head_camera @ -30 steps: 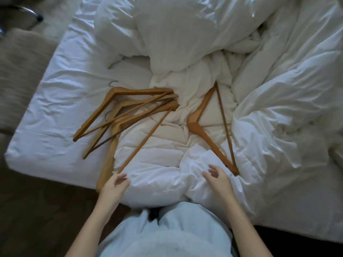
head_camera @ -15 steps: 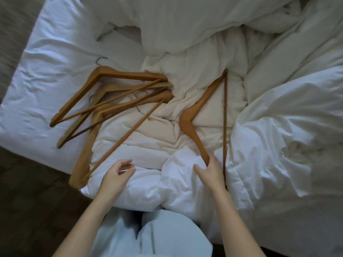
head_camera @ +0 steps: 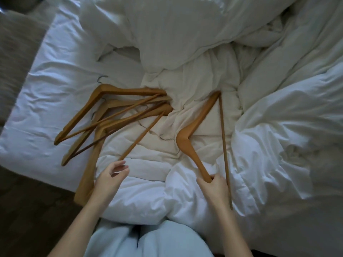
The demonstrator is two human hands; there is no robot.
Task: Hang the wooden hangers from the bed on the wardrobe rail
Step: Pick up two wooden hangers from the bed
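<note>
Three wooden hangers lie in an overlapping pile [head_camera: 104,117] on the left part of the white bed [head_camera: 46,93]. A single wooden hanger [head_camera: 193,130] rests on the crumpled duvet to the right of the pile. My right hand [head_camera: 215,190] is closed around the near arm of that single hanger. My left hand [head_camera: 109,179] hovers with fingers apart just below the thin crossbar of the nearest hanger in the pile, holding nothing. The wardrobe rail is out of view.
A bunched white duvet [head_camera: 269,145] covers the right and far side of the bed. Dark floor [head_camera: 27,210] shows at the lower left, with a grey rug [head_camera: 16,43] beyond it. My light trousers [head_camera: 144,242] are at the bottom.
My right hand moved onto the single hanger's near arm and closed on it. My left hand rose toward the pile's nearest crossbar and stays open.
</note>
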